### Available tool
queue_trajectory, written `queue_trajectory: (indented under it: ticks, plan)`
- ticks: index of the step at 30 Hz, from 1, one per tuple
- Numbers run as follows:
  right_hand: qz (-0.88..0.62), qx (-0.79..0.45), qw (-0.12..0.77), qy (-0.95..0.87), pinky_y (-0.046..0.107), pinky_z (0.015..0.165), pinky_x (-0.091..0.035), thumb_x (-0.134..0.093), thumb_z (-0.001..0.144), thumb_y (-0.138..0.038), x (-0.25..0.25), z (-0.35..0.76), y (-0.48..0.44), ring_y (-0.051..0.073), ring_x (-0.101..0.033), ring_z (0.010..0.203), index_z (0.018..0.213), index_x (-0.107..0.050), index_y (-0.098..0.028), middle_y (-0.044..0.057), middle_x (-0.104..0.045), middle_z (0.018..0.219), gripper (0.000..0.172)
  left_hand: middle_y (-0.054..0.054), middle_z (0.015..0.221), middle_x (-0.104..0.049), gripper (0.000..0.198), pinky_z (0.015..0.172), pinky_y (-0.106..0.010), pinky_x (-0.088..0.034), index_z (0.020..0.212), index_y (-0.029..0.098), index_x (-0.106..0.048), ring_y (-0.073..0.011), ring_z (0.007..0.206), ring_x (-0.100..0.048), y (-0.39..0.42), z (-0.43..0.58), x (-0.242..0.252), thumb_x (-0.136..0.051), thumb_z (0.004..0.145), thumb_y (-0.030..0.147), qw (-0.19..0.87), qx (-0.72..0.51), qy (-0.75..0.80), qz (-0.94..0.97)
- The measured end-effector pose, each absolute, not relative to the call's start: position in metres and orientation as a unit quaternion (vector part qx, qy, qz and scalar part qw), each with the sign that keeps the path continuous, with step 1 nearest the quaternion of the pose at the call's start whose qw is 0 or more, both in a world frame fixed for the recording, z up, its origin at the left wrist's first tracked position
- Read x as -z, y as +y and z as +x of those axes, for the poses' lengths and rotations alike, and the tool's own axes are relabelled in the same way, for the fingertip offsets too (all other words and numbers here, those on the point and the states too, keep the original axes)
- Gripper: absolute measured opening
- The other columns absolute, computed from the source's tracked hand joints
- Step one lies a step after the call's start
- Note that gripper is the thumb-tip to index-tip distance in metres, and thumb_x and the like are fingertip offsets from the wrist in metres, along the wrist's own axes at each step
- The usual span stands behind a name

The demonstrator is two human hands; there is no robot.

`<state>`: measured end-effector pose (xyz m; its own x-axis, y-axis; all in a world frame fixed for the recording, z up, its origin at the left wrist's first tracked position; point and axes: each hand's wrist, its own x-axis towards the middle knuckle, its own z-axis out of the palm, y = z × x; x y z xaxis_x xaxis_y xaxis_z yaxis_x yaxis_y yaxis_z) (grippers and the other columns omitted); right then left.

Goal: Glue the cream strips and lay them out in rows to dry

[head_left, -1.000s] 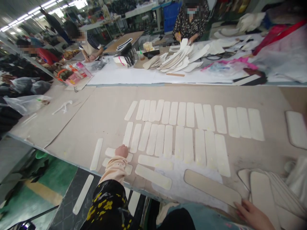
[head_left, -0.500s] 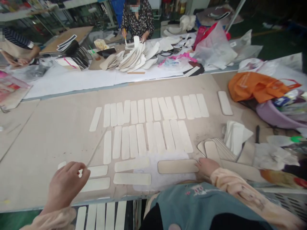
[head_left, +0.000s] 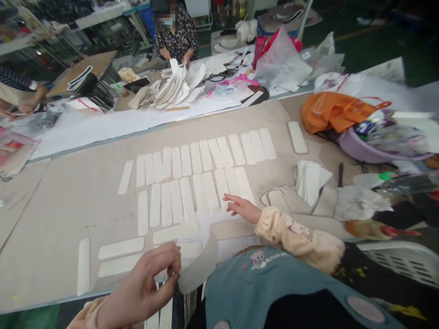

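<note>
My left hand (head_left: pixel 147 278) pinches the end of a bent, pale flexible strip (head_left: pixel 202 265) between thumb and fingers, close to the table's front edge. Above the table's near part, my right hand (head_left: pixel 243 209) has its fingers spread and nothing in them. Just below it lies a beige strip (head_left: pixel 228 229) with rounded corners, on a whitish sheet. Two rows of cream strips (head_left: pixel 176 201) cover the middle of the table. A few more cream strips (head_left: pixel 121 247) lie crosswise near my left hand, and one upright strip (head_left: pixel 83 266) sits farther left.
Stacked beige pieces (head_left: pixel 288 201) and folded white pieces (head_left: pixel 310 183) lie at the right. Behind them stands a purple basin (head_left: pixel 360 146) beside an orange bag (head_left: pixel 336 112). A brush (head_left: pixel 373 229) rests at the near right. Across the table a co-worker (head_left: pixel 178 41) handles pale pieces.
My left hand has moved right and nearer my body, with the strip now bent. My right hand has left the beige strip's end and risen leftward, fingers spreading. The view has shifted right.
</note>
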<state>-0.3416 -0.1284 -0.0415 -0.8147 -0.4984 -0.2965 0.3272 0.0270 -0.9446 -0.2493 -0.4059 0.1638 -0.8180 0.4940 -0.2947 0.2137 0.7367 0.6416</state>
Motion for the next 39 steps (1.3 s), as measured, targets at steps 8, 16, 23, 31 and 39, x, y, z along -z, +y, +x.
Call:
queue_trajectory:
  ticks: [8, 16, 23, 31, 39]
  plan:
    - [-0.067, 0.668, 0.357, 0.65, 0.022, 0.057, -0.045, -0.058, 0.077, -0.055, 0.054, -0.333, -0.092, 0.013, -0.053, 0.071, 0.11, -0.065, -0.011, 0.005, -0.062, 0.081, 0.056, -0.007, 0.072, -0.058, 0.018, 0.079, -0.033, -0.05, 0.067, 0.022, -0.054, -0.0195, 0.077, -0.055, -0.381, -0.264, -0.153, -0.048, 0.079, 0.034, 0.308, -0.346, 0.864, 0.195]
    - [0.018, 0.702, 0.382, 0.6, 0.023, 0.061, -0.047, -0.073, 0.064, -0.041, 0.07, -0.305, -0.04, 0.01, -0.054, 0.061, 0.095, -0.065, -0.012, 0.0, -0.061, 0.07, 0.043, -0.002, 0.069, -0.053, 0.013, 0.069, -0.026, -0.042, 0.066, 0.019, -0.049, -0.0157, 0.071, -0.049, -0.376, -0.284, -0.106, -0.045, 0.074, 0.029, 0.347, -0.364, 0.858, 0.101]
    - [0.094, 0.534, 0.27, 0.795, 0.022, 0.054, -0.042, -0.067, 0.068, -0.026, 0.113, -0.272, -0.025, 0.011, -0.054, 0.054, 0.076, -0.056, -0.017, -0.004, -0.058, 0.06, 0.017, 0.004, 0.054, -0.047, 0.013, 0.054, -0.023, -0.032, 0.061, 0.018, -0.05, -0.0122, 0.055, -0.044, -0.381, -0.287, 0.012, -0.046, 0.066, 0.029, 0.397, -0.297, 0.868, -0.026]
    - [0.136, 0.436, 0.212, 0.864, 0.024, 0.065, -0.042, -0.068, 0.069, -0.022, 0.139, -0.258, -0.029, 0.012, -0.056, 0.065, 0.071, -0.058, -0.018, -0.002, -0.059, 0.066, 0.011, 0.0, 0.055, -0.057, 0.015, 0.056, -0.024, -0.035, 0.06, 0.017, -0.058, -0.0147, 0.06, -0.054, -0.366, -0.3, 0.082, -0.049, 0.068, 0.026, 0.369, -0.188, 0.907, -0.077]
    - [0.146, 0.371, 0.206, 0.894, 0.023, 0.065, -0.041, -0.07, 0.072, -0.024, 0.148, -0.259, -0.03, 0.012, -0.057, 0.068, 0.072, -0.061, -0.02, -0.002, -0.062, 0.07, 0.01, -0.003, 0.056, -0.059, 0.015, 0.057, -0.025, -0.035, 0.061, 0.018, -0.061, -0.017, 0.063, -0.057, -0.362, -0.302, 0.101, -0.051, 0.069, 0.026, 0.367, -0.156, 0.914, -0.082]
